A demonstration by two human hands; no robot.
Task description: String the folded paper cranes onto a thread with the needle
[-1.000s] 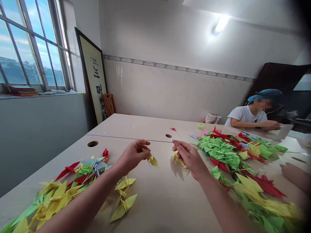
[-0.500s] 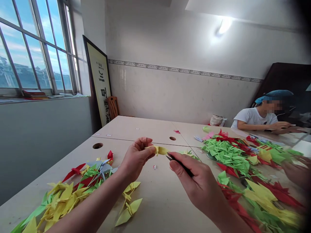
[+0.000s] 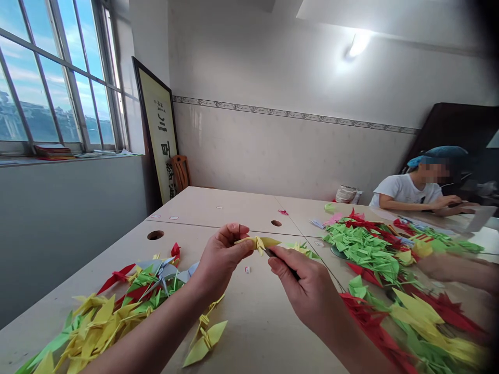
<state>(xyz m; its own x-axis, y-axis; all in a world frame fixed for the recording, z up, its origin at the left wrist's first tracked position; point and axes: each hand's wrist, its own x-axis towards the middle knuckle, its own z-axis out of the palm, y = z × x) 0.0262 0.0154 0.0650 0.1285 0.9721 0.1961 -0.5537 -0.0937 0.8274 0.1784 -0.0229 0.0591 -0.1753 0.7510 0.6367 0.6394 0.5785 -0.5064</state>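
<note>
My left hand [image 3: 224, 258] pinches a small yellow paper crane [image 3: 257, 243] between thumb and fingers, above the pale wooden table [image 3: 234, 210]. My right hand [image 3: 306, 285] grips a thin black tool [image 3: 283, 264], and its tip meets the crane's underside. Below my left forearm lies a heap of folded paper cranes [image 3: 117, 306] in yellow, green, red and grey. Two yellow cranes on a thread [image 3: 205, 336] lie near my left wrist. A larger heap of green, red and yellow cranes [image 3: 362, 249] spreads to the right of my right hand.
A co-worker's forearm and hand [image 3: 448, 267] reach over the right-hand cranes, and a person in a white shirt [image 3: 409, 189] works at the far right. The table has round holes [image 3: 155, 235]. A framed calligraphy panel [image 3: 158, 124] leans against the wall.
My hands have moved together since a second ago, and the black tool now shows in my right hand at the crane. The co-worker's hand has moved further across the cranes.
</note>
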